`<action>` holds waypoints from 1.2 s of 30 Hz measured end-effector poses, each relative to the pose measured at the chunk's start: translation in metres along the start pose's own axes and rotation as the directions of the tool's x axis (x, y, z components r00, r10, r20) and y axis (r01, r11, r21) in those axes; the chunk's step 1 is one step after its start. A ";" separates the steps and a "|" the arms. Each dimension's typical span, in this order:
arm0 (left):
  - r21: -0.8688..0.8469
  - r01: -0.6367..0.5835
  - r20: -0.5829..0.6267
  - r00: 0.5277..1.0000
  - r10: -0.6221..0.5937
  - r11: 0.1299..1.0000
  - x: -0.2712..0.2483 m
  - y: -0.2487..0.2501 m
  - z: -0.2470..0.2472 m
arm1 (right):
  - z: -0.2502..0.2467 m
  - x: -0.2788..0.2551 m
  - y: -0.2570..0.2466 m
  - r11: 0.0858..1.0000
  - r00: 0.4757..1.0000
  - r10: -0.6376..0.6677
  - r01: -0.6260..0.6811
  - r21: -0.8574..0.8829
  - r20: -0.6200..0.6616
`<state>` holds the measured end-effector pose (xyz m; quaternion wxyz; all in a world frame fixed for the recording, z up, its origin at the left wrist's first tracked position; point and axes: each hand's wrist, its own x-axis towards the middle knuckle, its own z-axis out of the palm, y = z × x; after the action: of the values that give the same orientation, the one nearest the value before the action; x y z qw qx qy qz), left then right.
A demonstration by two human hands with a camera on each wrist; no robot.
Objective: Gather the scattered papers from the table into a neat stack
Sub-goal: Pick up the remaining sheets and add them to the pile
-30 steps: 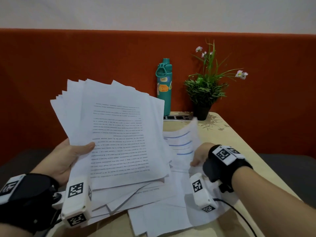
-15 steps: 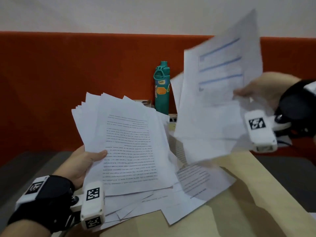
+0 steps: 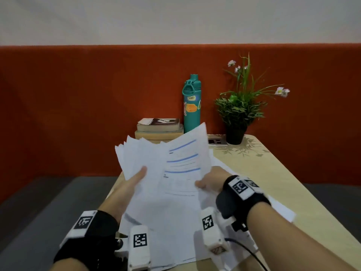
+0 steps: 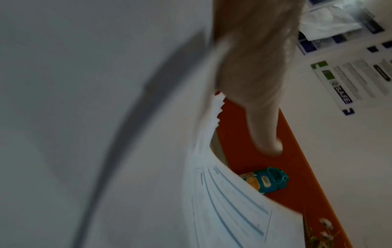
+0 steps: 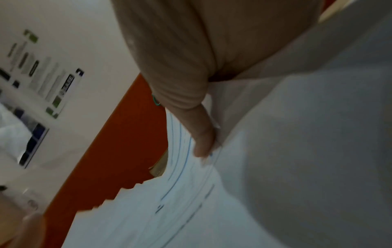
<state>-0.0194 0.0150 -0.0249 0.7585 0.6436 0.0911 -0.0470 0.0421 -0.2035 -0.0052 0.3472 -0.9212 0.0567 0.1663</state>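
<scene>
Both hands are gripping the fanned papers (image 3: 168,173) above the table (image 3: 273,173), left hand (image 3: 125,192) thumb on top, right hand (image 3: 212,180) pinching the edge.

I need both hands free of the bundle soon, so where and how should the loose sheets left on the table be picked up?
The loose sheets lie flat on the table, to the right of the held bundle, and seem to overhang its right edge a little. The right hand would probably do best coming from the right, thumb on top and fingers under that edge.
</scene>
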 end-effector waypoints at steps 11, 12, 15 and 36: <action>0.103 -0.010 -0.075 0.997 0.017 0.995 0.017 -0.022 -0.037 | -0.070 0.060 0.097 0.810 0.944 0.303 -0.327 -0.486 -0.130; 0.093 -0.023 -0.072 0.997 0.030 0.995 0.017 -0.022 -0.037 | -0.074 0.052 0.094 0.801 0.956 0.279 -0.284 -0.527 -0.092; 0.083 -0.053 -0.081 0.995 0.060 0.995 0.016 -0.017 -0.038 | -0.088 0.040 0.095 0.829 0.968 0.250 -0.233 -0.509 -0.035; 0.023 0.083 -0.112 0.990 -0.080 0.996 0.016 -0.015 -0.023 | -0.067 -0.011 0.011 0.988 0.981 -0.013 0.042 0.147 -0.195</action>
<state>-0.0082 0.0363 -0.0464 0.7406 0.6515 0.1589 -0.0434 0.0477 -0.2562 0.0388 0.4107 -0.9049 0.0898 0.0666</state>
